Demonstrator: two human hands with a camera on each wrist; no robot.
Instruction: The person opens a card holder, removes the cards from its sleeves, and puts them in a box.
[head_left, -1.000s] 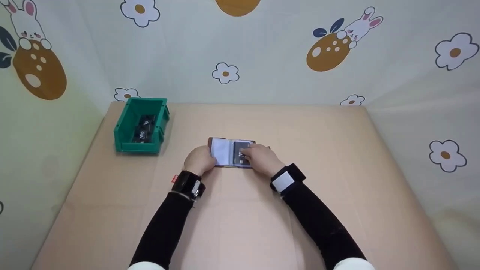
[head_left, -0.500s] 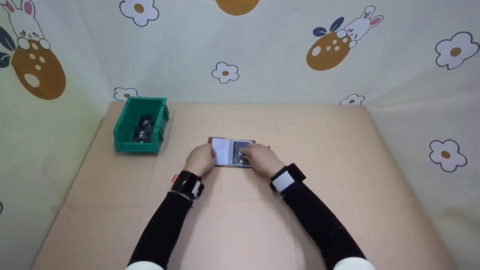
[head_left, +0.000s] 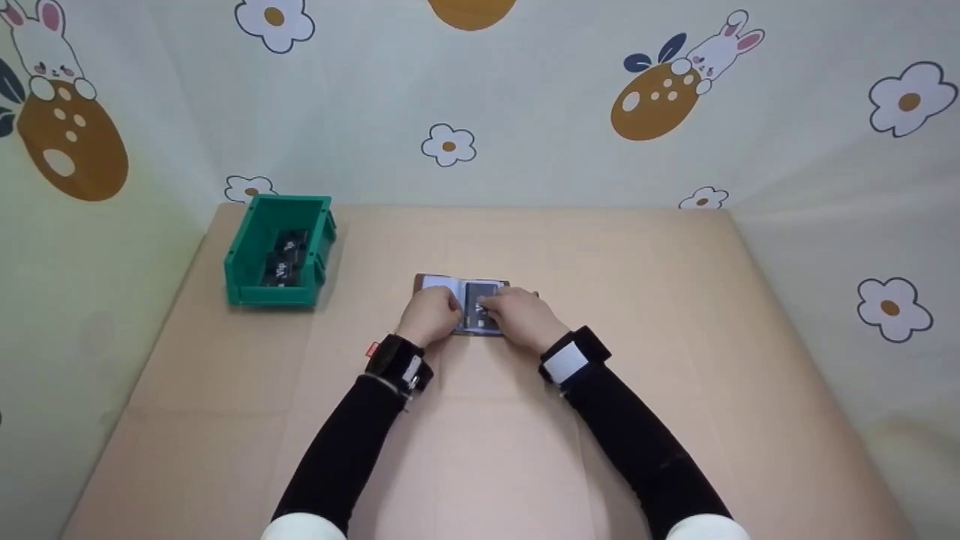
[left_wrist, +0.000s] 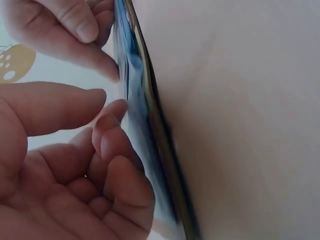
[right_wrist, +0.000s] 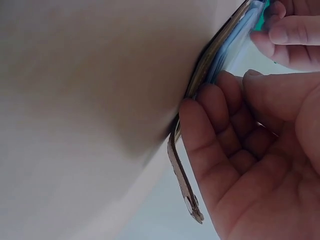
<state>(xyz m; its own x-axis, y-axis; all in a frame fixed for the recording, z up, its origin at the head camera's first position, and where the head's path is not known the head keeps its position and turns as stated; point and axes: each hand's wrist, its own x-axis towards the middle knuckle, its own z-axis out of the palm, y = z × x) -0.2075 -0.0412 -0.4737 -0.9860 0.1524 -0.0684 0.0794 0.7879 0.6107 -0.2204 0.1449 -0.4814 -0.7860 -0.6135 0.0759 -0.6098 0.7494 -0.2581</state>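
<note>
An open card holder with a brown cover and clear sleeves lies on the table in the head view. A dark card with pale lettering sits in its right-hand sleeve. My right hand rests on that right side, its fingertips pressing the card and the sleeve edge. Over the left page, close to the fold, is my left hand. The left wrist view shows its fingers loosely bent beside the sleeves, thumb apart from them, with nothing seen between. A strap with a snap sticks out from the cover.
A green bin stands at the table's back left, with several black cards marked "Vip" inside. Patterned cloth walls close off the back and both sides of the beige table.
My left hand has moved right from the card holder's left edge, across the left page towards the fold. My right hand has stayed on the card.
</note>
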